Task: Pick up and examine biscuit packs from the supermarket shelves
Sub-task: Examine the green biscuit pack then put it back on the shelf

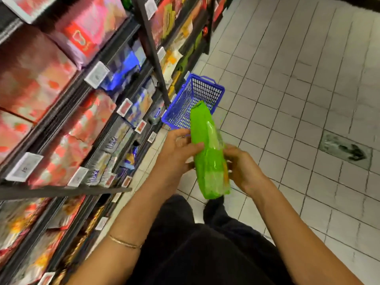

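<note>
The green biscuit pack (207, 153) is off the shelves and held in the air on the near side of the blue basket (207, 82), its far end overlapping the basket's near corner in the view; its long axis runs from the person's body out toward the basket, leaning a little left at the far end. Both hands hold it at about mid-length, 1 on each side: the left hand (176, 153) grips the edge on the shelf side of the basket, thumb laid across the front face and fingers curled behind; the right hand (242, 167) curls round the opposite edge, on the open-floor side, its fingertips hidden behind the wrapper. Neither hand is nearer, since each touches the pack; turning it over to read the back, which I judge to be the step in hand, needs only a roll about that long axis, and nothing stands between pack and eyes. The shelves (98, 64) rise to the left of the basket, stocked with red packs (30, 79) and blue packs (127, 66), blurred beyond reading, with white price tags (96, 74) along the rails; a black post (152, 48) stands just beside the basket. The basket appears to stand on the tiled floor (287, 79); a floor drain (345, 149) lies well to its right. If the pack goes back, the shelves lie on the left hand's side.
</note>
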Tool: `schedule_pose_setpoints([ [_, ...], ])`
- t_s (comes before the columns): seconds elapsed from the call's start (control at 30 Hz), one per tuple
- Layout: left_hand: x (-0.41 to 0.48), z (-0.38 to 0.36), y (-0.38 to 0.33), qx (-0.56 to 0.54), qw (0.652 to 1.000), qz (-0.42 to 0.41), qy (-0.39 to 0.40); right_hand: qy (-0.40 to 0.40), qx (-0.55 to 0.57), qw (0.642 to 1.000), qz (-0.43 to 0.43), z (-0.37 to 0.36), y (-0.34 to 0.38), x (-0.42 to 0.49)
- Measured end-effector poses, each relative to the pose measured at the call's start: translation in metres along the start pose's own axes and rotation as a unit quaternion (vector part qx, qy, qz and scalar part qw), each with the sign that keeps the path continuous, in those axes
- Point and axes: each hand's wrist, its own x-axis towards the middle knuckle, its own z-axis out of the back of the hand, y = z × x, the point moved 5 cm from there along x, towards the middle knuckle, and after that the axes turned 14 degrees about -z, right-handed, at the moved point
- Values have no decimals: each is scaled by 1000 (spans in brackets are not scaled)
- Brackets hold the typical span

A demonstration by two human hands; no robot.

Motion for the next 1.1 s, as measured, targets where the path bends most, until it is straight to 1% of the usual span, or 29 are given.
schedule_pose_setpoints([
  [0.07, 30, 6, 0, 12, 1000, 1, -12, -14, -34, 999, 34, 15, 41, 21],
  [0.13, 57, 14, 2, 16, 999, 4, -39, -53, -46, 996, 51, 27, 80, 42],
  [0.23, 98, 27, 15, -2, 994, 22, -103, -61, -96, 991, 68, 25, 134, 79],
  [0.33, 146, 41, 43, -17, 984, 51, -171, -68, -142, 985, 74, 8, 179, 125],
  [0.43, 203, 52, 79, -69, 965, 100, -232, -65, -192, 978, 57, -8, 216, 187],
  [0.5, 243, 57, 104, -98, 945, 142, -277, -65, -227, 971, 35, -12, 237, 237],
  [0.57, 286, 64, 132, -102, 929, 165, -314, -63, -252, 966, 12, -14, 254, 294],
  [0.63, 331, 70, 165, -98, 923, 182, -324, -61, -283, 957, -10, -13, 266, 358],
  [0.77, 425, 83, 256, -90, 922, 194, -323, -55, -345, 936, -33, -13, 281, 502],
  [0.87, 505, 89, 342, -71, 918, 198, -337, -37, -387, 921, -21, -16, 277, 626],
  [0.93, 557, 95, 407, -101, 903, 212, -360, -17, -412, 911, -11, -13, 262, 713],
  [1.0, 593, 104, 472, -109, 887, 251, -371, 2, -424, 906, -18, -5, 238, 786],
  [1.07, 616, 111, 524, -103, 880, 278, -370, 16, -412, 909, -54, 11, 205, 848],
  [1.1, 621, 116, 546, -112, 871, 280, -389, 22, -421, 904, -79, 19, 189, 870],
])
